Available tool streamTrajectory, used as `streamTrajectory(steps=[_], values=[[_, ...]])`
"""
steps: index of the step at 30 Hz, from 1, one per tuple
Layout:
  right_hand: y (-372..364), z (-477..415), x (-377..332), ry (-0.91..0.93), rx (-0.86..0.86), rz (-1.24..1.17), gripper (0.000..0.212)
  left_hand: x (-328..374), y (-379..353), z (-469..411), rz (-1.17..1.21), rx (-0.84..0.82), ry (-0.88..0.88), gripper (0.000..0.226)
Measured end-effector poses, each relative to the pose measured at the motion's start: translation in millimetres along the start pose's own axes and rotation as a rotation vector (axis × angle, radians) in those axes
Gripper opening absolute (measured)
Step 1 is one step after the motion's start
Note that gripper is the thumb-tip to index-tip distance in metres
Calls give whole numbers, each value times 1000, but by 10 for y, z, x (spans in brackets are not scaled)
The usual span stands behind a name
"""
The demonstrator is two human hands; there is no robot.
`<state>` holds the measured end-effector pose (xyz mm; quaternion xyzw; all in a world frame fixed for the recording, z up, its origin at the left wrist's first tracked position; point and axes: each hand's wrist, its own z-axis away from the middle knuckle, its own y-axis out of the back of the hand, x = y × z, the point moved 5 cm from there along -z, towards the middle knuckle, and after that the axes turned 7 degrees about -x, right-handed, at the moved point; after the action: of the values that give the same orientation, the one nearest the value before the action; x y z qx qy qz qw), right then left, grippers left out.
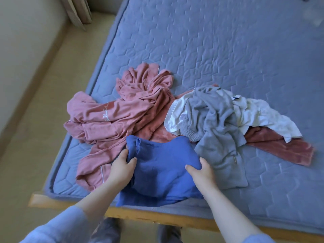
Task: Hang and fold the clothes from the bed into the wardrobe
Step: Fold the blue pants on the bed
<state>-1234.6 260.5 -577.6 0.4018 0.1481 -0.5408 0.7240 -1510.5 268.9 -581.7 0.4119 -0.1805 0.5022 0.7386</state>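
Note:
A bright blue garment [161,169] lies at the near edge of the bed [210,50]. My left hand [122,169] grips its left side, thumb and fingers pinching the fabric. My right hand [201,171] grips its right side the same way. Behind it a pink garment with white lettering [108,116] sprawls to the left. A grey garment [215,123] lies to the right, tangled with a white one [263,116]. Under them spreads a dark rose garment [284,146]. No wardrobe is in view.
The bed has a grey-blue quilted mattress on a wooden frame [157,216]. Beige floor [35,137] runs along the left side, with a wall and a curtain [77,11] at the top left. My feet show below the bed frame.

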Motion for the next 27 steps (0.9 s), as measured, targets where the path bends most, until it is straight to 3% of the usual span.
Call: streamTrajectory(steps=[7, 19, 27], values=[[539, 601, -817, 155, 133, 1, 13, 972, 500, 443, 31, -18, -137, 16], [1705, 2240, -2042, 368, 492, -60, 13, 3036, 1262, 1438, -22, -204, -601, 17], [2714, 3420, -2214, 427, 753, -98, 14, 4219, 1087, 2455, -8, -373, -833, 15]])
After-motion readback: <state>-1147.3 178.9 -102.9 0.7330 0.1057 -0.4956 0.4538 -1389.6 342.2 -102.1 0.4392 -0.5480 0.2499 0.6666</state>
